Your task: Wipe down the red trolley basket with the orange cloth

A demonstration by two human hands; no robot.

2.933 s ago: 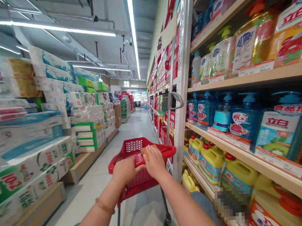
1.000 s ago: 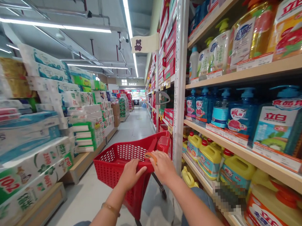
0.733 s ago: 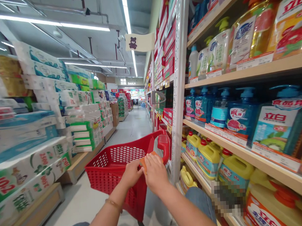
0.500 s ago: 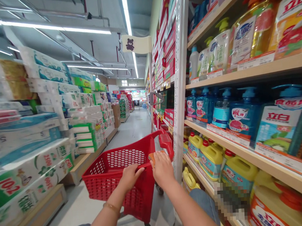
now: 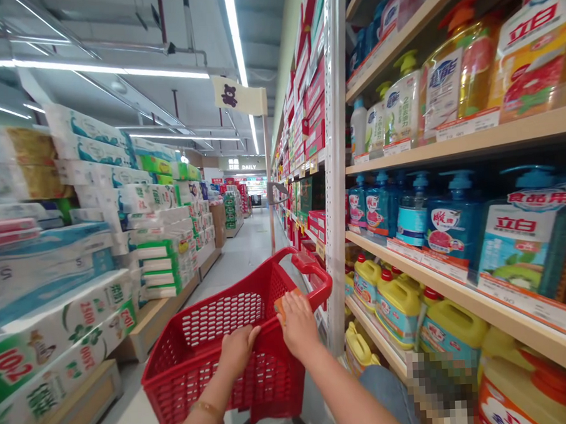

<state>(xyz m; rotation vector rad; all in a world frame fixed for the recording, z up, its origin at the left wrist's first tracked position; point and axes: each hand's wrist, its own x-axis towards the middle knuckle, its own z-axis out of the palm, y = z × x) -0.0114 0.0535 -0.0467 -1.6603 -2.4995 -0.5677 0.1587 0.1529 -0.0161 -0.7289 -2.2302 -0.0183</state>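
Observation:
A red plastic shopping cart [image 5: 177, 360] with a perforated basket stands in front of me, its red handle [image 5: 320, 285] at the right end. My left hand [image 5: 240, 351] is closed over the basket's near rim, thumb pointing along it. Beside it, my right hand [image 5: 297, 321] presses an orange cloth [image 5: 280, 307] against the same rim, close to the handle. Most of the cloth is hidden under the fingers. From the basket, nothing inside shows through the part I can see. A pole with a cream bear flag [image 5: 239, 95] rises behind the cart.
Shelves on the right carry blue pump bottles [image 5: 452, 220] and yellow jugs [image 5: 400, 307]; a white perforated upright [image 5: 335, 172] stands close to the handle. Stacked tissue packs [image 5: 81, 321] line the left side. The aisle floor [image 5: 258, 235] runs ahead between them.
The cart has turned slightly and shifted toward me, with its handle swinging right. The flag has moved left in view. Both hands stay on the rim, the right still over the orange cloth.

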